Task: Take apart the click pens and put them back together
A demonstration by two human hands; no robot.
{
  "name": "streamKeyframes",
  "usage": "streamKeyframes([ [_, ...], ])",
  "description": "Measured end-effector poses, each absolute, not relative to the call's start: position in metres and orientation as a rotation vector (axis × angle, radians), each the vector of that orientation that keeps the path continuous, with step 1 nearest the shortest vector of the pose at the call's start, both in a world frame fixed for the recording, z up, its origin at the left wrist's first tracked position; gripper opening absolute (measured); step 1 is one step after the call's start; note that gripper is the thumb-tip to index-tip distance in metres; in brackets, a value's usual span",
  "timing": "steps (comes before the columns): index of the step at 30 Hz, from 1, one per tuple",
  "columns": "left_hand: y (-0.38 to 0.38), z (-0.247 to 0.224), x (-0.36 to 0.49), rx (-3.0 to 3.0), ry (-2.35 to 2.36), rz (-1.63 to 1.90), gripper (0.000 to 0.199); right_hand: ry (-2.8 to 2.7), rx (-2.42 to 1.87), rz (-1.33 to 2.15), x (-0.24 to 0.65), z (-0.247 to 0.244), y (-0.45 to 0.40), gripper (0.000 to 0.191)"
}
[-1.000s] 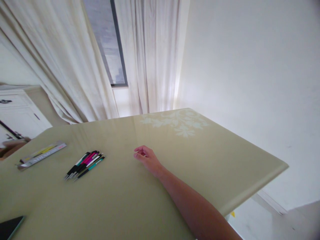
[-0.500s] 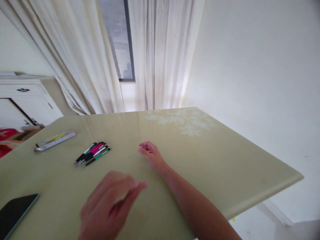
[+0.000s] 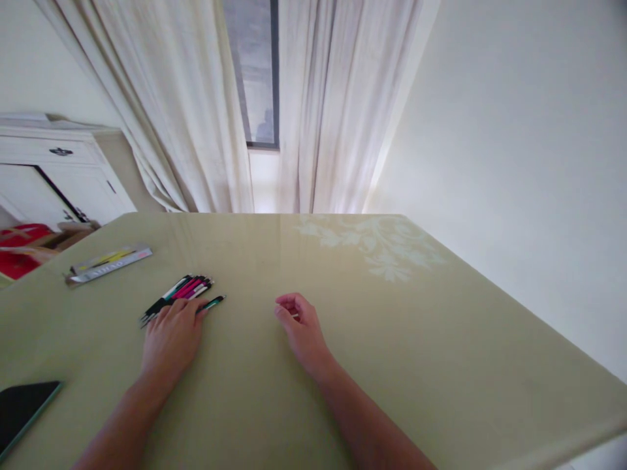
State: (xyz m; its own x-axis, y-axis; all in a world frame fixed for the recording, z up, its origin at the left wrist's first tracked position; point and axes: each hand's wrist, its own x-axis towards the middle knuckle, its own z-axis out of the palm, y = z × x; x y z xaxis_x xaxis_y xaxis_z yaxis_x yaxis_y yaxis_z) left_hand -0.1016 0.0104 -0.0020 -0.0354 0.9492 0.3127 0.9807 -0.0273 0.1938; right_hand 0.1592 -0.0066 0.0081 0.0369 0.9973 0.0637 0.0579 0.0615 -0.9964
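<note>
Pens [image 3: 192,287] lie bunched on the pale green table [image 3: 416,352], left of centre, tips slanting toward the near left. Over their near side bends the left hand [image 3: 172,331], fingers partly curled, thumb against 1 teal pen [image 3: 215,302] just beside the bunch; whether it grips that pen, I cannot tell. The right hand [image 3: 301,323], well apart, is loosely curled; a pale sliver [image 3: 294,316] by its thumb is too small to identify.

Pale curtains [image 3: 191,104] flank a dark-framed window [image 3: 257,78], with a white cabinet [image 3: 91,179] to their left.
</note>
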Motion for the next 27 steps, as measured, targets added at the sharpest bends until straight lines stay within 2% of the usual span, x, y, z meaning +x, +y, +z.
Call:
streamKeyframes([
  [3,0.009,0.0,-0.089,-2.351,-2.023,-0.913,0.037,-1.259,-1.236,1.161,0.153,0.011,-0.016,0.016],
  [8,-0.01,0.006,-0.058,-2.756,-1.788,-1.274,0.031,-1.276,-1.206,1.256,0.148,0.013,-0.026,0.04],
  [12,-0.02,0.007,-0.044,-2.825,-1.711,-1.391,0.025,-1.318,-1.181,1.317,0.152,0.007,-0.022,0.025],
  [18,-0.016,0.017,-0.039,-2.714,-1.685,-1.53,0.019,-1.256,-1.14,1.294,0.164,0.003,-0.003,0.028],
  [22,-0.012,0.017,-0.038,-2.7,-1.732,-1.605,0.024,-1.417,-1.092,1.245,0.175,0.011,0.005,0.022],
  [27,-0.002,0.003,-0.036,-2.752,-2.068,-1.689,0.041,-1.608,-1.056,1.128,0.184,0.018,0.007,0.021],
])
